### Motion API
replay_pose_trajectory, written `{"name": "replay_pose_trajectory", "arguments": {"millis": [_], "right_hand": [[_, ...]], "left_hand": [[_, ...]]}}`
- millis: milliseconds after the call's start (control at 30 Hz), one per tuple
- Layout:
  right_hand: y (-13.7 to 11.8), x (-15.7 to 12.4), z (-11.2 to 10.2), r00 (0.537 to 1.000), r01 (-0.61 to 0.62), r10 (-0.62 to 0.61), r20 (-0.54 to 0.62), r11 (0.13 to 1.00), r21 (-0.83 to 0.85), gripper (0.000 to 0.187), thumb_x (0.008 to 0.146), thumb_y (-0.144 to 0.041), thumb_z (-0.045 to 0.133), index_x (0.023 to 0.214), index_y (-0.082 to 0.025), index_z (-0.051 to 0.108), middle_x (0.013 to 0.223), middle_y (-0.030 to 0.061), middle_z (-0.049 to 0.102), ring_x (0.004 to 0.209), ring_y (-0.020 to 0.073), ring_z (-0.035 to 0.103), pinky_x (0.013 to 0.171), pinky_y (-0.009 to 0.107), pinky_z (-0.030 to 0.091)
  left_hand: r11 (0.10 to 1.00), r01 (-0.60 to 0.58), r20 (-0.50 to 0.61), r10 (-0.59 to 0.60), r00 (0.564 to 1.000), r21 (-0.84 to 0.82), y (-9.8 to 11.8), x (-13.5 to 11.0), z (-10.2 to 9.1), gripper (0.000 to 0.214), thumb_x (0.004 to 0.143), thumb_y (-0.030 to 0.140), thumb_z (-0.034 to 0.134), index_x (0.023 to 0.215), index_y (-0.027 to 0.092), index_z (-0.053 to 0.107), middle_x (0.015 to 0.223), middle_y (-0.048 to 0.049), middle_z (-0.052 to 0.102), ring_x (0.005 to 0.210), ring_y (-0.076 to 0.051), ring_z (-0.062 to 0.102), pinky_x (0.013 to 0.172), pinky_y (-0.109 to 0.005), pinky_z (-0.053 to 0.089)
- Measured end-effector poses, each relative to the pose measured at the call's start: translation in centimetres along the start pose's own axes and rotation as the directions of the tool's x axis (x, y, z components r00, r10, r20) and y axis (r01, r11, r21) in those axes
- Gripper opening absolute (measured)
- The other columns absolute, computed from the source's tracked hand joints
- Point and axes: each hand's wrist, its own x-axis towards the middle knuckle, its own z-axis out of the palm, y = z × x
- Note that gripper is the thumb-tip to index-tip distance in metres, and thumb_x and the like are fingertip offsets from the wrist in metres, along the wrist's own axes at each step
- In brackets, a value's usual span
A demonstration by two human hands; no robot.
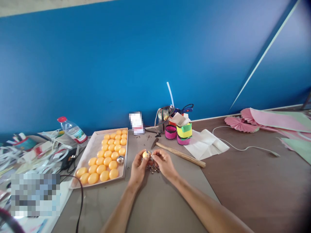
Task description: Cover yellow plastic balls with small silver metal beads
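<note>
My left hand (138, 165) pinches a small orange ball (146, 154) between its fingertips above the table. My right hand (164, 161) meets it from the right, fingertips closed on a tiny metal piece at the ball's side. Under both hands lies a little heap of small metal parts (152, 168). To the left, a beige tray (91, 150) carries several rows of orange balls (107, 158) and one silver ball (120, 159).
A wooden-handled hammer (181, 154) lies just behind my hands. Coloured tape rolls (184, 133), a tool cup (164, 116), white paper (206, 144), a white cable (243, 149) and pink paper fans (240, 124) sit right. A water bottle (72, 130) and clutter sit left.
</note>
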Motion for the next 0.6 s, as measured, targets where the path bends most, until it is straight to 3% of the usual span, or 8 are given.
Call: {"name": "replay_pose_trajectory", "arguments": {"millis": [100,200,367,600], "right_hand": [[-0.05,0.53,-0.43,0.998,-0.064,0.067,-0.017,0.987,0.146,0.017,0.069,-0.033,0.06,0.071,-0.019,0.051,0.054,-0.006,0.045,0.046,0.0075,0.039,0.046,0.021,0.031],[-0.19,0.65,-0.69,0.996,-0.088,0.084,0.028,0.979,0.183,0.018,0.068,-0.033,0.062,0.069,-0.018,0.052,0.055,-0.0057,0.047,0.049,0.0075,0.04,0.049,0.021,0.032],[-0.16,0.48,-0.31,0.985,-0.145,0.121,0.124,0.967,0.208,0.021,0.066,-0.036,0.064,0.066,-0.018,0.053,0.058,-0.0043,0.05,0.056,0.0095,0.046,0.057,0.023,0.039],[-0.18,0.53,-0.05,0.971,-0.214,0.183,0.152,0.95,0.228,0.025,0.063,-0.039,0.066,0.066,-0.019,0.053,0.061,-0.0034,0.054,0.057,0.011,0.05,0.061,0.026,0.043]], "left_hand": [[0.997,0.057,0.059,-0.054,0.997,-0.052,0.11,-0.06,0.16,0.04,0.076,0.039,0.058,0.109,0.018,0.052,0.089,-0.0039,0.061,0.062,-0.013,0.06,0.063,-0.028,0.051],[0.998,0.045,0.081,-0.041,0.996,-0.039,0.05,-0.05,0.07,0.038,0.079,0.038,0.054,0.112,0.019,0.05,0.092,-0.0043,0.06,0.067,-0.014,0.061,0.066,-0.03,0.051],[0.973,-0.083,0.014,0.082,0.997,0.217,0.31,0.0,-0.28,0.034,0.08,0.037,0.053,0.109,0.019,0.055,0.105,-0.0065,0.06,0.094,-0.019,0.058,0.08,-0.03,0.047],[0.917,-0.133,0.044,0.125,0.991,0.377,0.9,-0.21,-0.13,0.035,0.081,0.037,0.051,0.111,0.02,0.054,0.105,-0.0058,0.061,0.094,-0.018,0.058,0.083,-0.03,0.046]]}}
